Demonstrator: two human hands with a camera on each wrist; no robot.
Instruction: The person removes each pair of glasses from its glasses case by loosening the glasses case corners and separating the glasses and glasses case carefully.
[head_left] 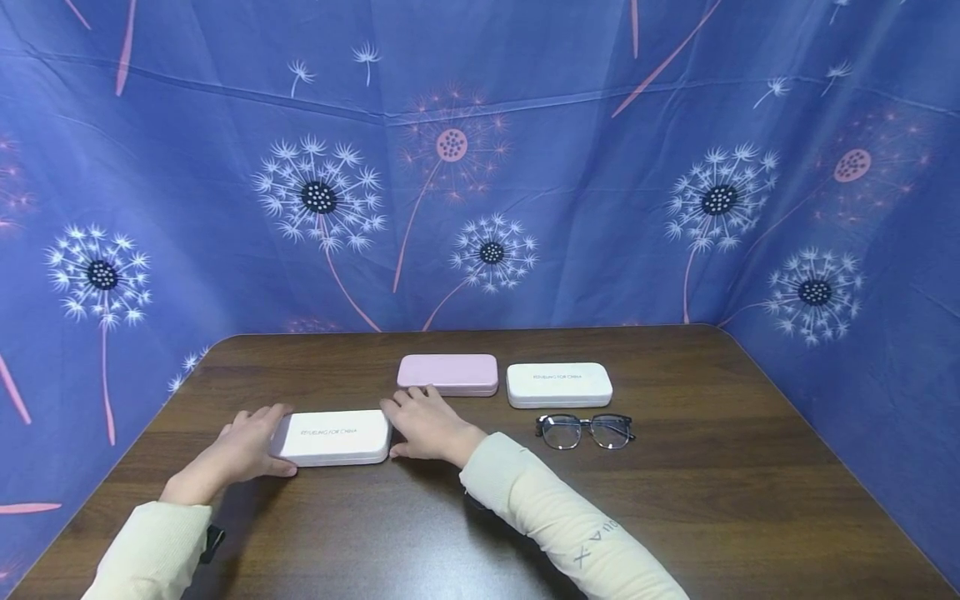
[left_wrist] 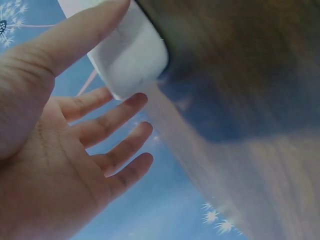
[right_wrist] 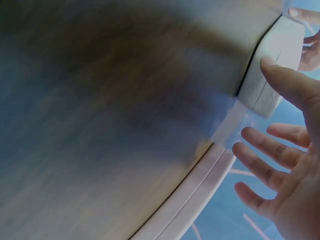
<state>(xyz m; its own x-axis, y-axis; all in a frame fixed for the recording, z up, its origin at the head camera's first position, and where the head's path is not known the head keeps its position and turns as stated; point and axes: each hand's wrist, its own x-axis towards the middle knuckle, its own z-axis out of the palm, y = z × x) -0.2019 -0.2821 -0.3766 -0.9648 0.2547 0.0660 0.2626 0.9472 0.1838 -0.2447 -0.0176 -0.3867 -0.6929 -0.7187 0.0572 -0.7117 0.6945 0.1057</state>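
A white glasses case [head_left: 333, 437] with small lettering on its lid lies closed on the wooden table, between both hands. At its left end is my left hand [head_left: 242, 447], thumb by the front corner and fingers by the back one. The left wrist view has that thumb across the case [left_wrist: 132, 55] and the other fingers loosely extended. My right hand [head_left: 431, 425] is at the right end, fingers spread, thumb low near the front corner. In the right wrist view its thumb overlaps the case [right_wrist: 270, 70], while the other fingers spread apart from it.
Behind the right hand lies a closed pink glasses case [head_left: 447, 375]. A second white case [head_left: 559, 385] is to its right. Dark-framed eyeglasses [head_left: 586, 432] sit in front of that one. A blue dandelion-print cloth [head_left: 570, 167] hangs behind the table [head_left: 712, 492].
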